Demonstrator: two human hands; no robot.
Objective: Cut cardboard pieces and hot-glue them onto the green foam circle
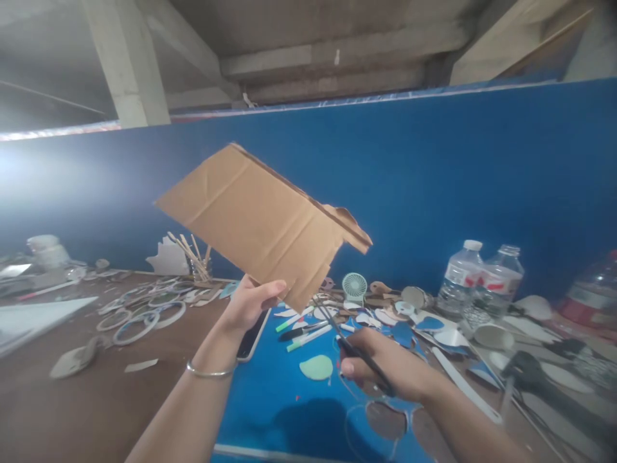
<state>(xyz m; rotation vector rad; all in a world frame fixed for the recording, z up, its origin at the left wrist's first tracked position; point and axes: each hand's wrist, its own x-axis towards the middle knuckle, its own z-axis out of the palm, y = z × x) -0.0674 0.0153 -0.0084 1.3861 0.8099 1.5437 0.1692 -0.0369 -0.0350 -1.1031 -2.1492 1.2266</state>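
Observation:
My left hand [253,302] grips the lower edge of a folded piece of brown cardboard [260,225], thumb on the near face. The cardboard is held up in the air, tilted, with a torn or bent strip at its right end. In my right hand [380,363] is a pair of scissors [354,350] with dark handles, its blades pointing up and left toward the cardboard's lower corner. Whether the blades touch the cardboard I cannot tell. Beneath the hands lies a blue mat [270,405] with a pale green leaf-shaped piece [317,367] on it.
Glasses [385,419] lie at the mat's near side, and a phone [253,337] by its left edge. Several markers, paper scraps and a small green fan [355,287] stand behind. Plastic bottles [461,276] are at right, white rings [137,328] at left. A blue partition [434,173] rises behind.

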